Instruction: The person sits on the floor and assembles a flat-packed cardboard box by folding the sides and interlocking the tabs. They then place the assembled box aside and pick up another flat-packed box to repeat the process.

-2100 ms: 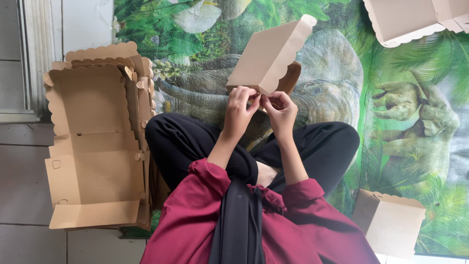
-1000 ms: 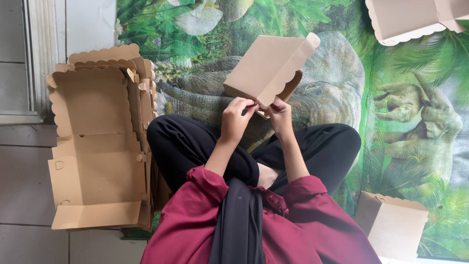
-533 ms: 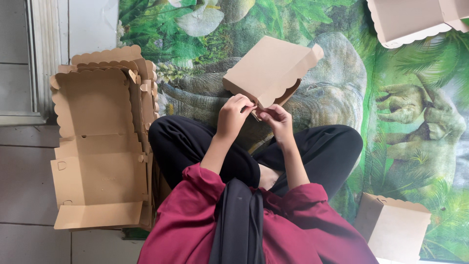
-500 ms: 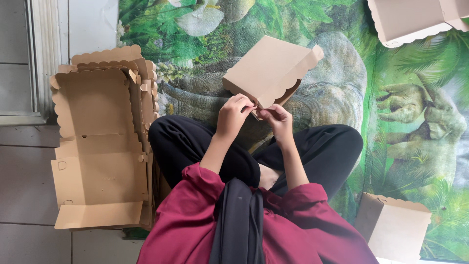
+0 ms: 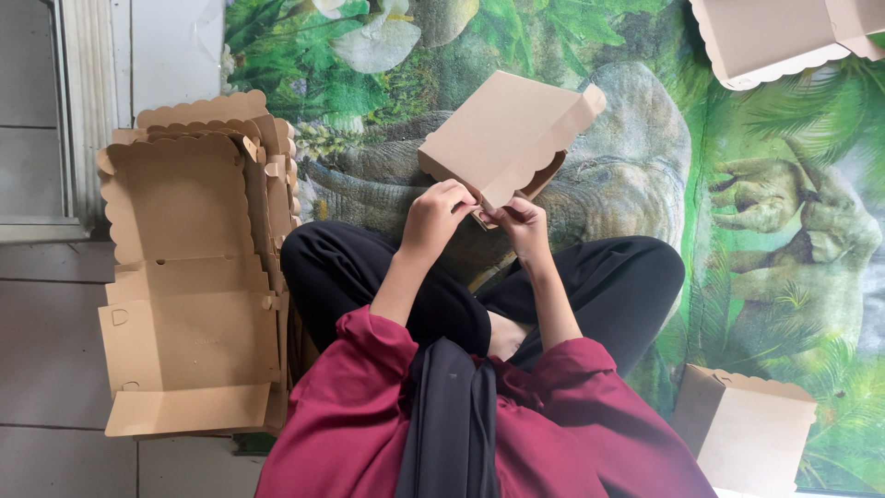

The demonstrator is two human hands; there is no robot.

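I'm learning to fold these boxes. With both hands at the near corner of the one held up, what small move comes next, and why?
Probably press the near corner flap home. The left hand and right hand both pinch that corner of the box, and its scalloped lid already lies nearly shut, so only this corner looks unfinished.

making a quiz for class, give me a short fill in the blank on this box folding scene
1. Both hands, left hand and right hand, grip the near edge of a brown cardboard ____.
2. The stack of flat unfolded boxes lies on the person's ____ side.
3. The person's sleeves are ____ in colour.
4. The mat under the person is mainly ____.

Missing words: box; left; maroon; green
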